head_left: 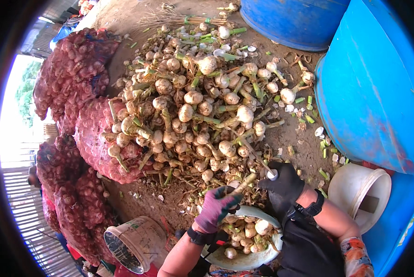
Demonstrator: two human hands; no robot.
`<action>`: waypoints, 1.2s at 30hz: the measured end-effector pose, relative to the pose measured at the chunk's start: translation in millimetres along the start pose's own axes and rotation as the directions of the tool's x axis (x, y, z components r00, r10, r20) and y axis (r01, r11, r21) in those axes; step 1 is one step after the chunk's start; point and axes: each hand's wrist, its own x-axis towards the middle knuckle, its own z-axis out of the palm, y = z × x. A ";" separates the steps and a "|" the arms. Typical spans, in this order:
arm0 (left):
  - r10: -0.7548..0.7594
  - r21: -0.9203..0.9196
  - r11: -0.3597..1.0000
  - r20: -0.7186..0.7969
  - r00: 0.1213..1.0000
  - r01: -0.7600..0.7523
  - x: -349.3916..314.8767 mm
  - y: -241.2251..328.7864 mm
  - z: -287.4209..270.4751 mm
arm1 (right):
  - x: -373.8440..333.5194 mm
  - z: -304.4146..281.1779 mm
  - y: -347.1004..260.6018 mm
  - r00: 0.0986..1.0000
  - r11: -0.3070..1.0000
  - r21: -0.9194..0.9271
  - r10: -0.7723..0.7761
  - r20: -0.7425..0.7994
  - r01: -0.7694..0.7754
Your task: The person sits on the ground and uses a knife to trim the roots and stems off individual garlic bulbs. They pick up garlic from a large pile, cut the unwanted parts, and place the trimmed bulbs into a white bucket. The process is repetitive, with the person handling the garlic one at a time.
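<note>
My left hand (217, 206), in a purple and dark glove, is closed around a garlic bulb. Its bulb is mostly hidden in the fingers, and the thick stalk (244, 183) points up and right. In a black glove, my right hand (285, 183) grips a knife by its pale handle. The narrow knife blade (254, 153) slants up and left over the pile, apart from the stalk. Just below both hands stands a pale basin (248, 264) with trimmed garlic bulbs (244, 233) inside. A big heap of garlic with stalks (193, 106) lies ahead.
Red mesh sacks full of bulbs (75, 69) line the left side. A dirty white bucket (140, 242) lies tilted at lower left, another white bucket (355, 191) at right. Blue barrels (295, 27) and a blue sheet-like wall (368, 92) bound the right. A twig broom (184, 19) lies behind.
</note>
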 end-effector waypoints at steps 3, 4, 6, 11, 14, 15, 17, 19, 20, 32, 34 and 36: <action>-0.018 -0.087 0.996 0.001 1.000 0.018 3.4 -6.6 -6.4 | -10.0 4.1 -15.1 0.991 0.983 0.124 -0.133 -0.001 0.132; 0.015 -0.126 0.992 0.004 1.000 -0.015 1.6 -8.3 -7.2 | -10.0 5.4 -14.2 0.986 0.988 0.074 -0.142 0.091 0.136; 0.102 -0.194 0.977 0.040 0.994 -0.093 -2.7 0.3 3.5 | -8.6 16.7 17.2 0.967 0.940 -0.331 0.157 0.201 -0.084; 0.196 0.094 0.923 0.718 0.668 -0.372 -13.6 1.6 -30.6 | -13.1 22.1 78.8 0.978 0.870 -0.493 0.084 0.190 0.022; -0.194 0.818 0.494 0.436 0.879 -0.296 -8.7 24.3 -41.4 | -6.2 9.3 75.4 0.941 0.913 -0.347 0.289 0.176 -0.215; 0.074 0.744 0.645 0.163 0.984 -0.172 3.2 16.9 -41.8 | -3.5 5.5 76.0 0.913 0.889 -0.337 0.377 0.154 -0.310; 0.342 0.813 0.575 -0.142 0.929 -0.087 35.7 41.4 -39.6 | -0.2 0.6 69.8 0.937 0.934 -0.202 0.324 0.130 -0.294; 0.515 0.903 0.428 -0.269 0.814 0.027 79.1 49.7 -40.9 | 2.7 -3.4 52.8 0.965 0.968 -0.073 0.246 0.088 -0.240; 0.495 0.896 0.423 -0.351 0.795 0.133 101.4 53.8 -39.5 | 1.6 -1.0 67.3 0.969 0.972 -0.024 0.234 0.080 -0.233; 0.680 0.746 0.575 -0.208 0.703 -0.336 115.1 18.7 -64.1 | 1.7 -11.0 16.3 0.981 0.959 -0.250 0.164 0.100 -0.134; 0.606 0.381 0.772 -0.204 0.768 -0.508 102.1 4.9 -65.3 | 2.4 -4.9 -1.4 0.995 0.953 -0.301 0.052 0.090 -0.023; 0.434 0.021 0.899 -0.156 0.887 -0.436 67.1 18.8 -44.4 | 3.1 -0.3 -14.9 0.988 0.917 -0.386 -0.047 0.146 0.101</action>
